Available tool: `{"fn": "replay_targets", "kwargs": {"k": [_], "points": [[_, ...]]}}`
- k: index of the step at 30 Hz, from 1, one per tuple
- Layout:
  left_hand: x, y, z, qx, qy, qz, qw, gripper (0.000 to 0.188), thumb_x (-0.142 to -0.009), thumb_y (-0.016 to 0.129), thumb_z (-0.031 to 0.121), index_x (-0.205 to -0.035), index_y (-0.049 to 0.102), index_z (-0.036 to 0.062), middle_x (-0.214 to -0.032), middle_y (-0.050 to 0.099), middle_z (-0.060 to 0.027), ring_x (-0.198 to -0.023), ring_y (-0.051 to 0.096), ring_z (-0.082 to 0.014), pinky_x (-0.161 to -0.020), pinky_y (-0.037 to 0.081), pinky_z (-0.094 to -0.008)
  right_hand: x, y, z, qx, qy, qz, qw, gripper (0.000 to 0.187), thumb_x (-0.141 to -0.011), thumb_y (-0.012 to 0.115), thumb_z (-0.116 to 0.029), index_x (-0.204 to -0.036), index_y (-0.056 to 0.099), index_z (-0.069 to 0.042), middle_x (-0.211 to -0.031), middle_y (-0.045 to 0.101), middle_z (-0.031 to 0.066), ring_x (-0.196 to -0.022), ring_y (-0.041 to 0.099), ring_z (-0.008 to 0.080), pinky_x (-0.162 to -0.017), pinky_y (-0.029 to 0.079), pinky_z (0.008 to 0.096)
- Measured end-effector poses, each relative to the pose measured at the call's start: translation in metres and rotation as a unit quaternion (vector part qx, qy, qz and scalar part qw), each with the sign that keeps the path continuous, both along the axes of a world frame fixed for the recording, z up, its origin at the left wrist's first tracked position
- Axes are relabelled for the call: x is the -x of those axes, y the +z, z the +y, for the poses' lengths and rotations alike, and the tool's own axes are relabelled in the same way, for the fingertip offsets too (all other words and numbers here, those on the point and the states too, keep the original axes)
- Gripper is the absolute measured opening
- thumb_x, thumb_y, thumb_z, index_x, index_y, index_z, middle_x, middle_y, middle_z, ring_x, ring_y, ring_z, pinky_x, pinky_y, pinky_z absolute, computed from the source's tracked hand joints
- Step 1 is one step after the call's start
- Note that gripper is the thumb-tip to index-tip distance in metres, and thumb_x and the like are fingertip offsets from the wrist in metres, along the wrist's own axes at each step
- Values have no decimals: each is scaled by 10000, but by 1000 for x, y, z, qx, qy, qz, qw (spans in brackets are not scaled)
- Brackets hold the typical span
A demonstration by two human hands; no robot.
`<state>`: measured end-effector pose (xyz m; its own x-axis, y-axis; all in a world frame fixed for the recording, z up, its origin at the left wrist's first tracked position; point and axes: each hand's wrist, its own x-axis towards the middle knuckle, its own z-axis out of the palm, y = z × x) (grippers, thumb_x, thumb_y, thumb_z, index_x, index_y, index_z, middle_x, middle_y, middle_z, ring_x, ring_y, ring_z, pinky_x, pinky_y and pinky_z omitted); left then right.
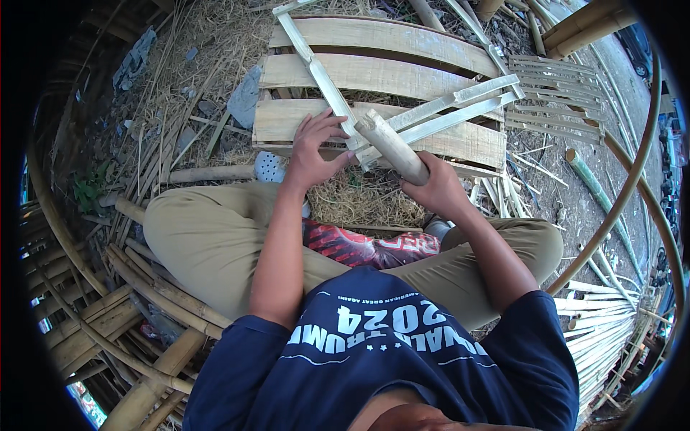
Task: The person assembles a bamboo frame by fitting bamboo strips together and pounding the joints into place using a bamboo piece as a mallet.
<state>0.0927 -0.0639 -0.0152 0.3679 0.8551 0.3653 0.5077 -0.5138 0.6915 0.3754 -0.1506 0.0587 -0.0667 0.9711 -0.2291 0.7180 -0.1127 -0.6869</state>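
Strips of bamboo (325, 82), upper centre: meeting at corners, fastening seemingly unfinished | left hand (314, 149): fingers spread, touching strip | right hand (437, 185): fingers wrapped round thick bamboo stick (392, 146)

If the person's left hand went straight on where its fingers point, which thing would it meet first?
The left hand would probably meet the pale slanting bamboo strip first; its fingertips look very near or touching it, though depth is unclear.
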Motion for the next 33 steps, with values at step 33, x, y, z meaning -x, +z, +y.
{"fn": "replay_targets", "kwargs": {"k": [33], "points": [[-4,-8,-1,11,33,76,997,355,-775,879,327,-1024,756,107,-1620,528,-24,-1581,364,-273,-1314,53,-609,20,24,-1,-60,18,-96,993,481,-814,778,-263,-1195,653,3,-917,737,285,-886,722,480,-828,564,550]]}}
